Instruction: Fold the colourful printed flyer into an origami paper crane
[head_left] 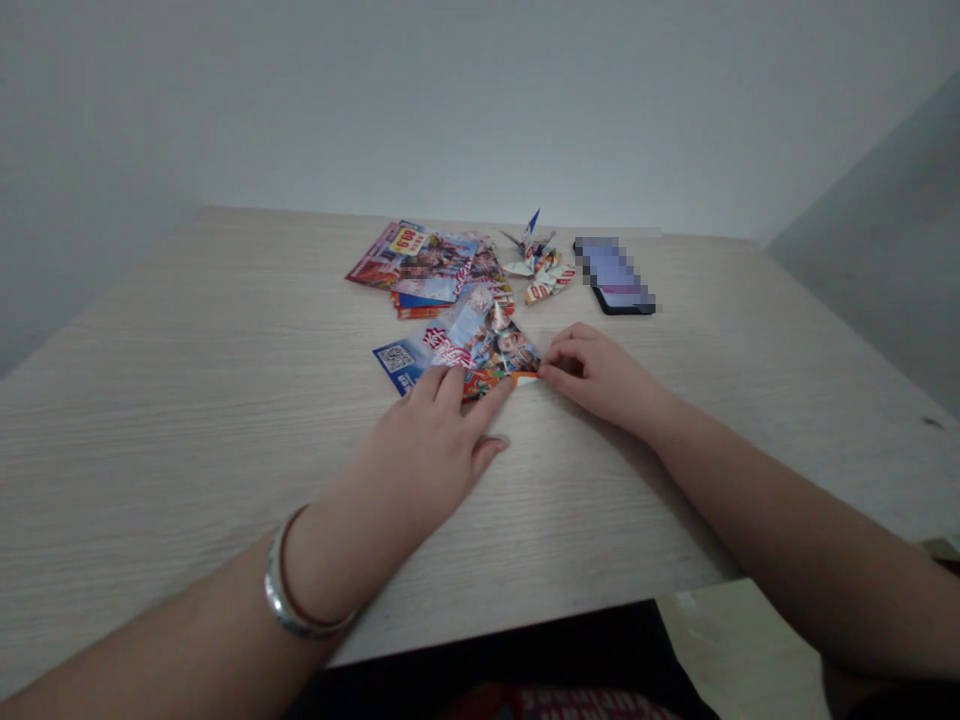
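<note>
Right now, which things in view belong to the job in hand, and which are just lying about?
Belongs:
colourful folded printed sheet, touched by left fingers and right fingers
colourful printed paper pile, probably

Lying about:
black rectangular phone
colourful folded paper figures, perhaps related

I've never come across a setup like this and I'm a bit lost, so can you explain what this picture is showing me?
There is no machine here: these are a person's own bare hands, seen by a camera worn on their head, looking forward and down. The left hand, with a silver bracelet at the wrist, rests on a folded printed sheet; the right hand pinches its right-hand corner. Beyond it on the pale table lie some printed leaflets, folded paper shapes and, furthest right, a phone.
</note>
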